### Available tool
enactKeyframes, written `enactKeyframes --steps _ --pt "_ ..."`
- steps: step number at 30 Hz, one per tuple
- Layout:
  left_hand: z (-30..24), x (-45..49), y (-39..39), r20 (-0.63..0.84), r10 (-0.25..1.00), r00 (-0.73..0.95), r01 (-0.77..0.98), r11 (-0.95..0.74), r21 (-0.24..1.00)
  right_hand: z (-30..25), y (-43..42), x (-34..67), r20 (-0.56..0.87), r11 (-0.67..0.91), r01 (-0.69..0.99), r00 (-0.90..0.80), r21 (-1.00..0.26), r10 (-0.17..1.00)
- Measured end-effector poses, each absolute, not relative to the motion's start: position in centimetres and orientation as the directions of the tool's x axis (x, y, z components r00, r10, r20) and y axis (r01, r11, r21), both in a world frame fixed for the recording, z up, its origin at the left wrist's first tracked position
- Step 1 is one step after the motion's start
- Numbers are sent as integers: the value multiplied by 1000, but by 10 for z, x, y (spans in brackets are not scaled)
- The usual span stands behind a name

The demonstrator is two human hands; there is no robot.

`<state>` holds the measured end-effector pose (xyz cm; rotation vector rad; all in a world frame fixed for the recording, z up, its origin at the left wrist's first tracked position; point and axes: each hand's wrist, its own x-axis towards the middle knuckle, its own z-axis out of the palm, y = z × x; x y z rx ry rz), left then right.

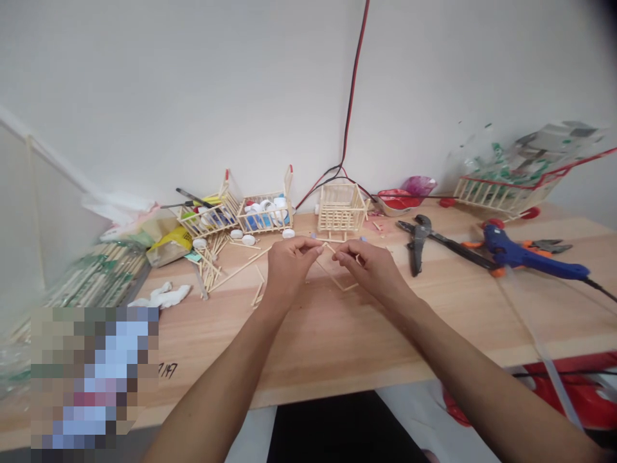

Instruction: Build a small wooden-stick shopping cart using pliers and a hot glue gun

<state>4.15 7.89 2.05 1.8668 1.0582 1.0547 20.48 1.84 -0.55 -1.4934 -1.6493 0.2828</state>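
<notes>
Both my hands meet over the middle of the wooden table [337, 334]. My left hand [288, 262] pinches one end of a small frame of thin wooden sticks [340, 278], fingers closed. My right hand [371, 267] grips the frame's other side, fingers curled shut on it. The frame is held just above the tabletop. Right behind my hands stands a small open cage of sticks [341, 208].
Loose sticks [216, 263] and two stick carts with bottle caps [250, 212] lie at the back left. Pliers [419, 241] and a blue glue gun [520, 252] lie to the right, a red-framed stick cart [511, 186] beyond them. Cables [349, 116] run down the wall.
</notes>
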Motion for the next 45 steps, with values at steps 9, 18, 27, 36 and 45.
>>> enactKeyframes --steps 9,18,27,36,45 --pt "23 42 78 299 902 313 305 -394 867 -4 18 204 452 251 702 113 -667 885" --pt "23 42 77 281 905 319 303 -378 875 -5 18 205 446 240 705 121 -668 887" --pt "22 42 78 283 904 320 304 -381 873 -6 20 205 456 251 708 113 -660 883" --pt "23 41 78 285 903 322 302 -383 873 -7 19 205 457 269 689 100 -672 884" --pt "23 42 78 294 900 323 319 -396 861 -8 19 206 461 272 703 89 -657 883"
